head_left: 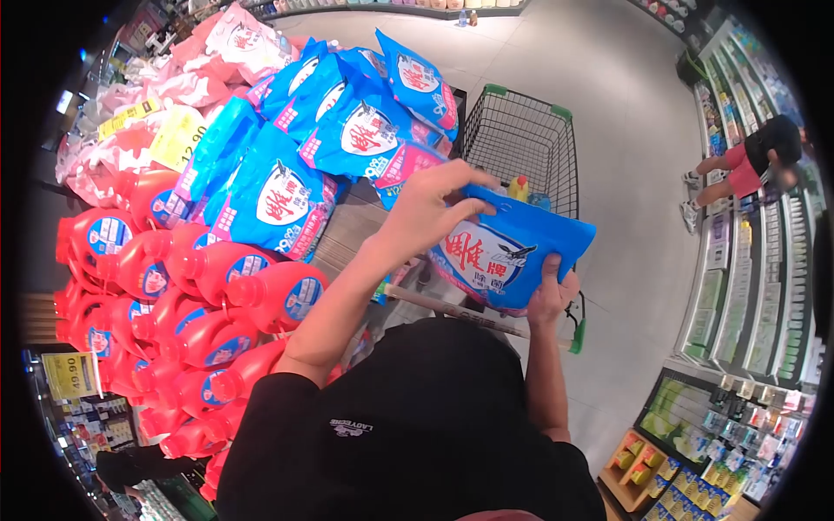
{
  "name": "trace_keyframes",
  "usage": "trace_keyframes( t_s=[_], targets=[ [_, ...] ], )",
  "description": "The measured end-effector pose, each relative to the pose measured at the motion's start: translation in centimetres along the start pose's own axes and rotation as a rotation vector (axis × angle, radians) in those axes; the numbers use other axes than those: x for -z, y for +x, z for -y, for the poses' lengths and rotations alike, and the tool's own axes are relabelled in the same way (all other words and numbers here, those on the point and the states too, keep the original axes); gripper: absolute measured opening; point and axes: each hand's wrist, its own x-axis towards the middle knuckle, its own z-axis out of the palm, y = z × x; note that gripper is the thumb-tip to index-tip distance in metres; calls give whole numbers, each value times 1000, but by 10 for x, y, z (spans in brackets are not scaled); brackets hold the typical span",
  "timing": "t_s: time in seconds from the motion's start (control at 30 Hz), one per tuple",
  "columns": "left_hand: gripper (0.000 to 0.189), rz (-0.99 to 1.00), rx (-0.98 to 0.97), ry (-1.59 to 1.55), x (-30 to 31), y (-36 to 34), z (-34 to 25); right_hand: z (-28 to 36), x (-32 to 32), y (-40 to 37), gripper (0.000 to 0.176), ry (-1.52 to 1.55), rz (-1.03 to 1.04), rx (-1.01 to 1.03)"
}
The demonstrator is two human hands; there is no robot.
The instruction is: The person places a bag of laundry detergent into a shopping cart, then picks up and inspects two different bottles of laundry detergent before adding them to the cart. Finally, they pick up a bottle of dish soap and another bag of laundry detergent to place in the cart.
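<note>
Both hands hold a blue bag of washing powder [491,269] in front of my chest, above the handle of the shopping cart [563,148]. My left hand [434,204] is closed, pinching the bag's upper left edge. At the bag's right side, my right hand [553,291] grips with the thumb across the front; its other fingers are mostly hidden behind. The bag is tilted, its printed front with a white badge and red lettering facing me. Inside the cart, a yellow-capped item [519,187] shows partly past the bag.
Blue washing powder bags [282,195] are heaped on my left, with pink bags [200,69] behind. Red detergent bottles [208,269] are stacked nearer. Yellow price signs [178,137] stand among them. A person [747,165] is by the stocked shelves [730,260] at right.
</note>
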Motion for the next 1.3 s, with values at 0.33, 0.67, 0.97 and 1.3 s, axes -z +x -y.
trace_keyframes(
  t_s=[0.33, 0.67, 0.97, 1.3],
  targets=[
    [56, -391, 664, -833, -66, -67, 97, 76, -5, 28, 58, 277, -242, 28],
    [97, 424, 380, -1098, -118, -108, 117, 69, 33, 32, 52, 538, -176, -244],
    [102, 11, 689, -1402, -120, -128, 104, 77, 7, 31, 51, 732, -435, -437],
    [75, -73, 685, -1422, -92, -118, 96, 92, 76, 20, 48, 467, -359, -158]
  ],
)
